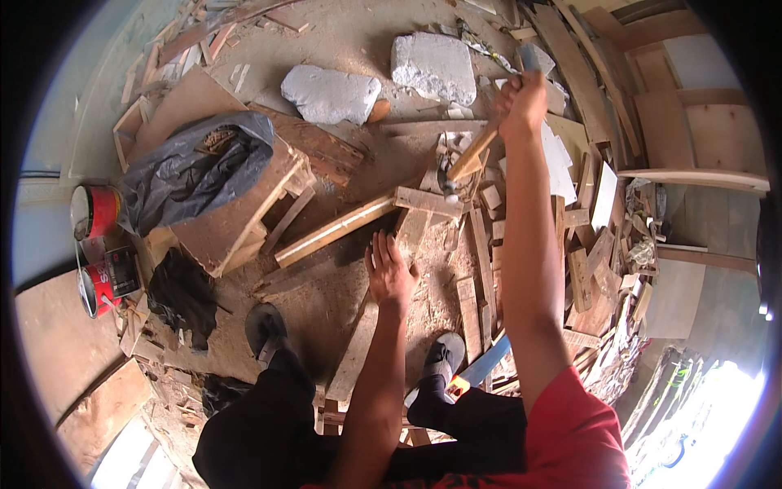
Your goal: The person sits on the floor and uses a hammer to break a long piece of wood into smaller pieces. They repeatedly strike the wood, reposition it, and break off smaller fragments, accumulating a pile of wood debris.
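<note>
1. The sawdust-covered floor (342,41) carries everything.
2. Two pale stone blocks (330,92) lie near its far side.
3. Wood offcuts (586,269) pile along the right.
4. A long wooden batten (334,231) lies in the middle.
5. Two red paint cans (96,210) stand at the left, beside a dark rag (183,293).
</note>
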A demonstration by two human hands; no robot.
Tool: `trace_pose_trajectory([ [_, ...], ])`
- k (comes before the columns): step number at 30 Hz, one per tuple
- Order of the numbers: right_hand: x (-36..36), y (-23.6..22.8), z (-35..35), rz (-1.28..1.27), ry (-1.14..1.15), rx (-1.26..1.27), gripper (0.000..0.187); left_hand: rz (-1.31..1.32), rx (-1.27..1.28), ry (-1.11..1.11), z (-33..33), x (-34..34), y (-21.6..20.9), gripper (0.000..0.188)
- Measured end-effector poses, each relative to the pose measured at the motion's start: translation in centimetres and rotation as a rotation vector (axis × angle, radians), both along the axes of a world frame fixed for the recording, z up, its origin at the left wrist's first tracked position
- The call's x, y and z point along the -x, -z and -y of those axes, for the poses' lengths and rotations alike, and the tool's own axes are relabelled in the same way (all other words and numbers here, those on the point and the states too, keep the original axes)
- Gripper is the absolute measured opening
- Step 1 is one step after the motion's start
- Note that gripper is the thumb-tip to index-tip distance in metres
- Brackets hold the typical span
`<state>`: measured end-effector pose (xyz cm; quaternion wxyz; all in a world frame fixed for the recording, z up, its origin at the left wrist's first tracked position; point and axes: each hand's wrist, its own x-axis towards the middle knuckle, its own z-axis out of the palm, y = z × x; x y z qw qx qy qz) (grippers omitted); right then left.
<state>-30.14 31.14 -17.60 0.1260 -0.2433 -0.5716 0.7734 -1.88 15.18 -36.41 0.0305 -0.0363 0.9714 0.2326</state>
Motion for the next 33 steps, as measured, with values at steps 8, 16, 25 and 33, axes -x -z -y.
trace_pose_trajectory([
  [8, 1.7, 0.0, -1.0, 0.093, -0.093, 0.07, 0.028, -0.161, -0.058, -0.042, 0.4, 0.3, -0.5, 0.089],
  [16, 2.3, -1.0, 0.0, 0.135, -0.12, 0.084, 0.024, -0.14, -0.391, -0.168, -2.1, 7.7, -1.2, 0.118],
  [25, 2.9, -0.8, -0.7, 0.147, -0.168, 0.12, 0.024, -0.176, -0.997, -0.03, -1.9, 11.3, -1.1, 0.093],
  [33, 3.1, -1.7, 0.3, 0.125, -0.209, 0.142, 0.025, -0.214, -1.133, 0.017, -1.1, 12.9, 1.3, 0.085],
])
